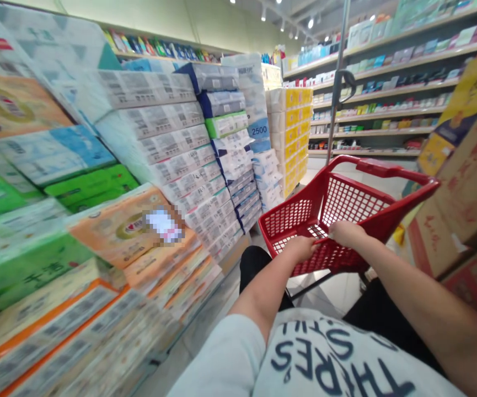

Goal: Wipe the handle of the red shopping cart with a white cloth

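A red plastic shopping cart with perforated walls stands right in front of me, its inside open to view and its handle on the far side. My left hand is closed on the near rim of the cart. A little to the right, my right hand also holds this rim, its fingertips partly hidden over the edge. Both forearms reach forward from my body, and my dark-clothed legs show on either side below the cart.
Stacked tissue packs line the left side, with a bright blurred-out rectangle on an orange pack. Cardboard cartons crowd the right. A metal pole rises beyond the cart, before stocked shelves. Pale tiled floor shows beneath.
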The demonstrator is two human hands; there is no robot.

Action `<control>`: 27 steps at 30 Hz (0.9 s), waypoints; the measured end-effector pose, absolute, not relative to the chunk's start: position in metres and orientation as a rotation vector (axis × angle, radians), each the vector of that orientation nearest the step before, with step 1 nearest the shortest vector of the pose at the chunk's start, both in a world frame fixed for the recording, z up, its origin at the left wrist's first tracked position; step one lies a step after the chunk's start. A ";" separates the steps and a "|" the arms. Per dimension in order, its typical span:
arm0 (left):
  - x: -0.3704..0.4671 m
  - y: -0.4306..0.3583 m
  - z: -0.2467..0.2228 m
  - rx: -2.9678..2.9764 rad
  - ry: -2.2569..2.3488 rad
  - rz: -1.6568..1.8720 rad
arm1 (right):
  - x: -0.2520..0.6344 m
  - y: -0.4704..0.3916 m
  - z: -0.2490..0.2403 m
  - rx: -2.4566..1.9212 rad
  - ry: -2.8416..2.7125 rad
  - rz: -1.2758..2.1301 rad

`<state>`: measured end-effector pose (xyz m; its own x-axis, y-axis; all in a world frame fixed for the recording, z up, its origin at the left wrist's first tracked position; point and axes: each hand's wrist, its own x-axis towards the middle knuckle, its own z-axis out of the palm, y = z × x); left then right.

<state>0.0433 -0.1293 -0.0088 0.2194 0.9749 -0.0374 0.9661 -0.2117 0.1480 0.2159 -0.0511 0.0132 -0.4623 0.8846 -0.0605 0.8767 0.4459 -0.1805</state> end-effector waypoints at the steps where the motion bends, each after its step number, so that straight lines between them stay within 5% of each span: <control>1: 0.043 -0.129 -0.009 2.347 1.889 0.100 | 0.217 -0.049 0.014 -1.596 -2.640 0.332; 8: 0.040 -0.126 -0.009 2.374 1.896 0.039 | 0.224 -0.076 -0.025 -1.264 -2.329 -0.027; 27: 0.041 -0.126 -0.010 2.367 1.940 0.011 | 0.225 -0.064 -0.013 -1.308 -2.497 0.136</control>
<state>0.0412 -0.1264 -0.0099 0.1975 0.9792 -0.0461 0.9786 -0.1942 0.0674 0.2249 -0.0636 -0.0133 -0.5306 0.8146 0.2344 0.7843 0.5766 -0.2287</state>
